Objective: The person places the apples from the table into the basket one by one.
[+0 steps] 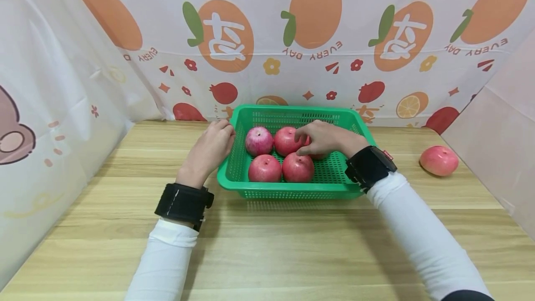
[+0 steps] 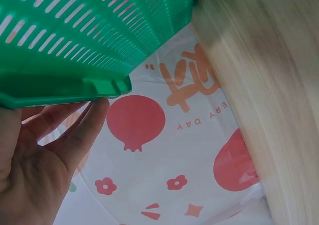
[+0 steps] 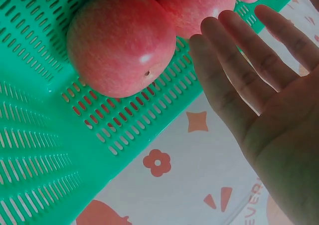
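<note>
A green slotted plastic basket (image 1: 292, 186) on the table holds several pinkish-red apples (image 1: 264, 168) and a purple-pink round fruit with pale streaks (image 1: 259, 141) at its left end. My left hand (image 1: 212, 145) is at the basket's left rim; in the left wrist view its fingertips (image 2: 99, 105) touch the rim, while the thumb tip is hidden. My right hand (image 1: 322, 137) hovers over the apples, partly covering one. In the right wrist view its fingers (image 3: 249, 65) are spread and loosely extended, beside a large apple (image 3: 119, 43), with nothing held.
A lone pink fruit (image 1: 439, 160) lies on the wooden table (image 1: 284, 245) to the right of the basket. Behind the basket hangs a white fruit-print curtain (image 1: 271, 22), and similar sheets rise at the left and right sides.
</note>
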Tool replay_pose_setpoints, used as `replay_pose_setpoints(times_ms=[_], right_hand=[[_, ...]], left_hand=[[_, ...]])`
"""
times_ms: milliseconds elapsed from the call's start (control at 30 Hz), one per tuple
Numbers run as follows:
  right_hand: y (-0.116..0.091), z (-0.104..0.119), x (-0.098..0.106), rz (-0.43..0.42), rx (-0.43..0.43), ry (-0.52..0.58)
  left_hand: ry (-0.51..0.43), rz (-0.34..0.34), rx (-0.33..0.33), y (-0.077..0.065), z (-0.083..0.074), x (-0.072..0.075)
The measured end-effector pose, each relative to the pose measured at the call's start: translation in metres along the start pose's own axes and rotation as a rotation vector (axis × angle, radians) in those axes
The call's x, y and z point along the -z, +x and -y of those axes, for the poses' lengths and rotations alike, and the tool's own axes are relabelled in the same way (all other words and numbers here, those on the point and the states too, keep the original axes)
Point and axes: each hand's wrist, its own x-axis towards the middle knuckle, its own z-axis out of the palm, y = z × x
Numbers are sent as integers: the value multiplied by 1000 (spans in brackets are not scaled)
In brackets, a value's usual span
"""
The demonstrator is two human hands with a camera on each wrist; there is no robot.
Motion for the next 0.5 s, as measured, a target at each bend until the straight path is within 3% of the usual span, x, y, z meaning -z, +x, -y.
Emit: replay_pose_setpoints(times_ms=[500], right_hand=[[-11,-11,7,-67,15,-7]], left_hand=[[-2,5,0,-1,0,0]])
